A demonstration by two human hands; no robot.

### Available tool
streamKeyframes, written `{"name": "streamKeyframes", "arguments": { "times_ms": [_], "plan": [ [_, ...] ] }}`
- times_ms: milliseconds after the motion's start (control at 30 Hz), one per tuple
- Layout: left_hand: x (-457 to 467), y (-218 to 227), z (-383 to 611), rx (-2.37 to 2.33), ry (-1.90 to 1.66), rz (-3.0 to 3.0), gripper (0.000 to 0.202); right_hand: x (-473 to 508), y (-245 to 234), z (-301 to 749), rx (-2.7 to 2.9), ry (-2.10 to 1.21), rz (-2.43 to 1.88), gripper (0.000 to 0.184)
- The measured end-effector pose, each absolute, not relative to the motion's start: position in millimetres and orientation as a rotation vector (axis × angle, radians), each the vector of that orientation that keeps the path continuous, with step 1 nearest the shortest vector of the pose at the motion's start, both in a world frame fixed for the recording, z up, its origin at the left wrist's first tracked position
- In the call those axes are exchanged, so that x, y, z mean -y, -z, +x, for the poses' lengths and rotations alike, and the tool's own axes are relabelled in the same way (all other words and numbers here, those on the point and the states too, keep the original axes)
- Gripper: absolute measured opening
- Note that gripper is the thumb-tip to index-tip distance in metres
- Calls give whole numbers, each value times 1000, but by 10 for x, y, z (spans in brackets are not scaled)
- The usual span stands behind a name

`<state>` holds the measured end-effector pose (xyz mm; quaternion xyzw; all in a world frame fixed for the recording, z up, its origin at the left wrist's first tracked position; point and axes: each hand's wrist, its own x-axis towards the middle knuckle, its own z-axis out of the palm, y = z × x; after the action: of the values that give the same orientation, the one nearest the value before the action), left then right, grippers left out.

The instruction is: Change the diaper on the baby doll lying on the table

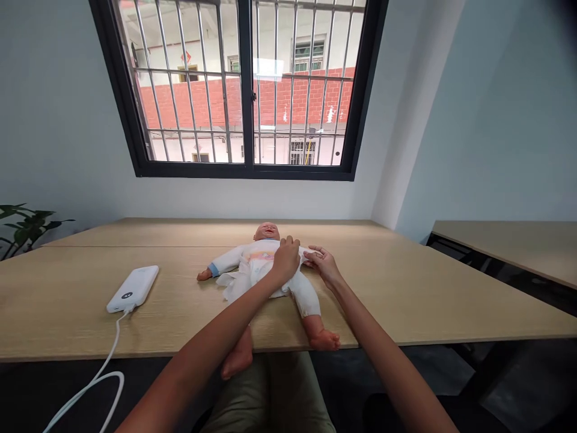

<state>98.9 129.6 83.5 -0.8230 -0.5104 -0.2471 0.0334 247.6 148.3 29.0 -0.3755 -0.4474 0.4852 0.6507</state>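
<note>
A baby doll (265, 231) lies face up on the table, its head towards the window and its feet at the front edge. It wears a white long-sleeved top (256, 255) with a coloured print and blue cuff, and white bottoms (305, 293). My left hand (286, 260) is closed over the doll's chest and shoulder, gripping the top's fabric; its fingertips are partly hidden. Beside it, my right hand (322, 263) pinches the end of the sleeve on the doll's right-hand side in view. The doll's hand on that side is not visible. One bare foot (324, 340) rests at the table edge.
A white power bank (133, 290) with a white cable (110, 355) lies on the left of the wooden table (180, 328). A leafy plant (29, 225) stands at far left, and a second table (509, 243) at right. A barred window (246, 171) is ahead.
</note>
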Motion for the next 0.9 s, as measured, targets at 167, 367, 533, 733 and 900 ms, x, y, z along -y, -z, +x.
{"name": "streamKeyframes", "arguments": {
  "times_ms": [167, 367, 533, 733, 900],
  "plan": [
    [-891, -721, 768, 1376, 679, -2542, 36, -1470, -297, 2466, 1032, -1139, -842, 44],
    [-767, -476, 687, 1172, 513, -2634, 47, -1450, -435, 2316, 1261, -1093, -932, 46],
    [-713, -395, 711, 1138, 493, -2581, 48, -1529, -582, 2082, 1365, -967, -1048, 32],
    [-685, -369, 735, 1223, 431, -2561, 47, -1610, -575, 1863, 1605, -732, -1170, 25],
    [-699, -347, 737, 1209, 473, -2589, 45, -1590, -563, 1800, 1566, -837, -1171, 31]
  ]
}}
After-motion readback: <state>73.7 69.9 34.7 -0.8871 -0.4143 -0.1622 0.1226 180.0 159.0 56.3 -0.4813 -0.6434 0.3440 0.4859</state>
